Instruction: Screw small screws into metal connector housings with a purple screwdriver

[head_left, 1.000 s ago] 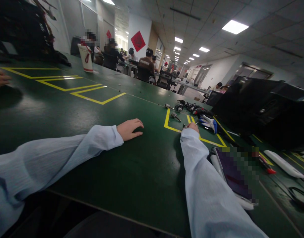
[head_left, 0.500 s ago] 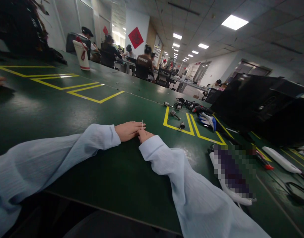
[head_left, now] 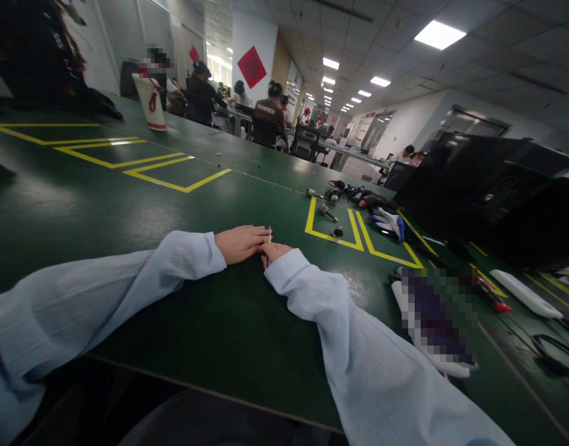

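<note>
Both my hands meet on the green table (head_left: 126,204), in pale blue sleeves. My left hand (head_left: 240,242) lies knuckles-up with its fingers curled together and pointing right. My right hand (head_left: 275,250) touches its fingertips and pinches a thin white stick (head_left: 270,234) that stands upright between the two hands. What the stick is I cannot make out.
Small metal parts (head_left: 328,213) lie in yellow-taped boxes ahead on the right, with black tools (head_left: 353,196) and a white-blue glove (head_left: 389,222) beyond. A white cup (head_left: 150,102) stands far left. A blurred flat device (head_left: 433,319) lies at right. Large black cases (head_left: 488,198) fill the right side. People sit at far tables.
My right hand has come back from the yellow box on the right, carrying the thin stick, and now rests against my left hand. The left hand has stayed in place.
</note>
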A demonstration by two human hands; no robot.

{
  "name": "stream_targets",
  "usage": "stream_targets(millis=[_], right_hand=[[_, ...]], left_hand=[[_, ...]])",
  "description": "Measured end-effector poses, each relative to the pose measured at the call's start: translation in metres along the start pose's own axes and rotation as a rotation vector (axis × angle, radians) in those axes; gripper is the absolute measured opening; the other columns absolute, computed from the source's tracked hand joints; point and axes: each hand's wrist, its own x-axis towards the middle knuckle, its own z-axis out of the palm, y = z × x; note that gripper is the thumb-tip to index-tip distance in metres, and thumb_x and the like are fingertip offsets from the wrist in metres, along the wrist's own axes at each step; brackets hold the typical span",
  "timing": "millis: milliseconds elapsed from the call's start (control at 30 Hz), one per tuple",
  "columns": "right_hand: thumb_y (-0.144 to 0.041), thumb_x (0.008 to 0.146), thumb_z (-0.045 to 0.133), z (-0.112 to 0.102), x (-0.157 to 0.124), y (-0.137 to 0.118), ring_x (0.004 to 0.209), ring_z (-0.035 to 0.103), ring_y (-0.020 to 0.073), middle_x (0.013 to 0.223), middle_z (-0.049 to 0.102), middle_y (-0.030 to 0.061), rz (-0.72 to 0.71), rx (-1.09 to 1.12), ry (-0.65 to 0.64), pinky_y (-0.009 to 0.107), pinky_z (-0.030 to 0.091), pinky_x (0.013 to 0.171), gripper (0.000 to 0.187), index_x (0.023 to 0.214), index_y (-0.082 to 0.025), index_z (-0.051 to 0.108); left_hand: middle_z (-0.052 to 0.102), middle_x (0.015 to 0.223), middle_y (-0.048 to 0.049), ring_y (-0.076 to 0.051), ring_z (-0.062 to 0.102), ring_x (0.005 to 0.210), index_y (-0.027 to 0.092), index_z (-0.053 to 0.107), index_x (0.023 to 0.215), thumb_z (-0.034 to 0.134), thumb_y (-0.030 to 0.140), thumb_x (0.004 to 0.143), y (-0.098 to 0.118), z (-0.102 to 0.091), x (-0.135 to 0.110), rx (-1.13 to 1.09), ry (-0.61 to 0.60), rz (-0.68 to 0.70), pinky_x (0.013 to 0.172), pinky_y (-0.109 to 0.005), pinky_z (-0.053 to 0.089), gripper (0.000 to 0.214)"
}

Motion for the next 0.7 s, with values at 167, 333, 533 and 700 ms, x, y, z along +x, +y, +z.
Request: stream_targets(millis=[167,333,533,700], right_hand=[[-0.013,0.076,0.046,-0.012,0.008,0.04,0.111,0.051,0.0217,0.121,0.056,0.0108,0.095,-0.018,0.102,0.034,0.039,0.09,0.018,0.09,-0.018,0.057],[-0.008,0.07,0.052,-0.02,0.001,0.099,0.125,0.031,0.0338,0.13,0.046,0.0166,0.468,-0.026,0.304,0.053,0.024,0.095,0.018,0.087,-0.016,0.053],[-0.015,0.079,0.046,-0.018,-0.013,0.129,0.093,0.054,0.0272,0.088,0.059,0.0111,0.525,0.072,0.342,0.045,0.039,0.075,0.006,0.076,-0.02,0.048],[-0.012,0.084,0.042,-0.019,-0.013,0.133,0.075,0.057,0.0201,0.073,0.057,0.007,0.507,0.069,0.314,0.039,0.04,0.072,0.015,0.074,-0.016,0.053]], left_hand=[[0.038,0.137,-0.0113,-0.024,0.032,0.127,0.014,0.042,0.127,0.033,0.026,0.087,0.0,0.0,-0.002,0.019,0.007,-0.004,0.103,-0.043,0.024,0.043],[0.037,0.137,-0.0098,-0.022,0.031,0.128,0.015,0.042,0.128,0.033,0.028,0.088,-0.001,0.0,-0.006,0.008,0.022,-0.017,0.104,-0.04,0.023,0.043],[0.039,0.136,-0.0092,-0.022,0.033,0.127,0.016,0.043,0.127,0.036,0.027,0.086,-0.002,-0.002,-0.008,0.0,0.024,-0.023,0.103,-0.04,0.025,0.043],[0.038,0.137,-0.0105,-0.023,0.032,0.127,0.013,0.042,0.127,0.034,0.027,0.087,0.001,-0.004,-0.008,-0.005,0.013,-0.021,0.103,-0.04,0.024,0.043]])
